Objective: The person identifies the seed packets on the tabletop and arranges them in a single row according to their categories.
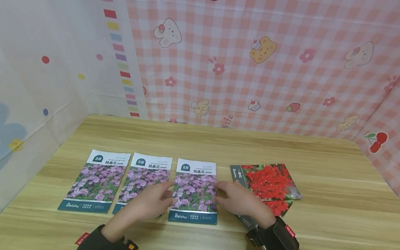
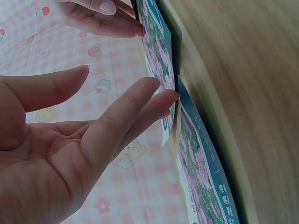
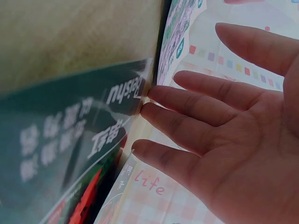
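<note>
Across a pale wood-grain tabletop, a bare left hand and a bare right hand, fingers loosely spread, flank the side edges of a flat, rectangular packet printed with purple flowers above a dark-teal band. Two matching purple-flowered packets lie in a row to its left and two overlapping red-flowered packets to its right; beyond hangs pink-and-white checked cloth with cartoon prints.
</note>
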{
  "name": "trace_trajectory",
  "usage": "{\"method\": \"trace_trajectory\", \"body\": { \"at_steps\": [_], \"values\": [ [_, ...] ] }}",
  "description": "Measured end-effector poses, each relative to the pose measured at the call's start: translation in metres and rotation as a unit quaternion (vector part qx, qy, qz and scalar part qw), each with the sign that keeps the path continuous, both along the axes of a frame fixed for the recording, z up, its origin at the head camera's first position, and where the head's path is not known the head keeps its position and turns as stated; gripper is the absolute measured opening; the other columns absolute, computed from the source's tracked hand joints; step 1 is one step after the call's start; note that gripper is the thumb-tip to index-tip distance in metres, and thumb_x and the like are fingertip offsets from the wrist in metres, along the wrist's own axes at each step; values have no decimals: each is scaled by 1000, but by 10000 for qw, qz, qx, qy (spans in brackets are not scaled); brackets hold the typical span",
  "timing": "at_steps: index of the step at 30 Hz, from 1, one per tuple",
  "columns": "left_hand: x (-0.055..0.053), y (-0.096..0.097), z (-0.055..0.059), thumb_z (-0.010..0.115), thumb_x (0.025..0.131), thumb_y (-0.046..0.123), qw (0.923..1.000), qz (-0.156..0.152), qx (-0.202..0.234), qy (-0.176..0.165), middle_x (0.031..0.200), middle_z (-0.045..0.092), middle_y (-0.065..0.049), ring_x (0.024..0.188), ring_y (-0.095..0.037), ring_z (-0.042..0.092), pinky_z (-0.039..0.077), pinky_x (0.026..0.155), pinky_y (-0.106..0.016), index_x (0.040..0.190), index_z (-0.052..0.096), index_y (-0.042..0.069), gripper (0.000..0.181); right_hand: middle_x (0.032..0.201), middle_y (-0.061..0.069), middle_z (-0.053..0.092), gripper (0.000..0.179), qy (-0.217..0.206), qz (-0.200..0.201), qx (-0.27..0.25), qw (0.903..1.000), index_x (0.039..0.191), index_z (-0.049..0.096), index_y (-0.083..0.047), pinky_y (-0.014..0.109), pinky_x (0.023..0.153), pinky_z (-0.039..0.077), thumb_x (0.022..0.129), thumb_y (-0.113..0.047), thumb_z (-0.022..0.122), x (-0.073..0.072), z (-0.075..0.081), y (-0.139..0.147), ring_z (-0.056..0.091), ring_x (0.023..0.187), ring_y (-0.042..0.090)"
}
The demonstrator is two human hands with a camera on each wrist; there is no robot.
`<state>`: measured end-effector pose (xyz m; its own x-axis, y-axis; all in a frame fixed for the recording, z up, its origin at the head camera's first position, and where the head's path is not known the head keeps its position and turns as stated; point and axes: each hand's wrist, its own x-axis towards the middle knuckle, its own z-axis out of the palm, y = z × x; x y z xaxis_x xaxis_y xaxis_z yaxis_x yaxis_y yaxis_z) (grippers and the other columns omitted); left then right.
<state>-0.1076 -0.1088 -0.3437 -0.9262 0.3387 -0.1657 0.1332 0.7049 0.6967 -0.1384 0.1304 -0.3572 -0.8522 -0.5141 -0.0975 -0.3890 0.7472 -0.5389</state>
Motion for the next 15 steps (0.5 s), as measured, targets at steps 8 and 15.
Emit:
{"method": "trace_trajectory", "body": {
  "at_steps": [8,15],
  "values": [
    [0,-1,-1,53,88,14,9992,-371,-37,139,119,55,-26,96,-32,58,48,87,-49,131,37,-6,50,119,23,57,42,-23,-48,-2,10000,118,53,4,51,93,42,83,-17,61,0,-1,-1,50,110,34],
    [6,0,4,51,91,22,9856,-1528,-708,125,68,63,-7,53,-13,53,53,61,-36,131,42,1,46,121,24,55,44,12,239,-27,9997,121,51,5,48,86,48,84,-17,60,0,4,2,57,98,32]
  ]
}}
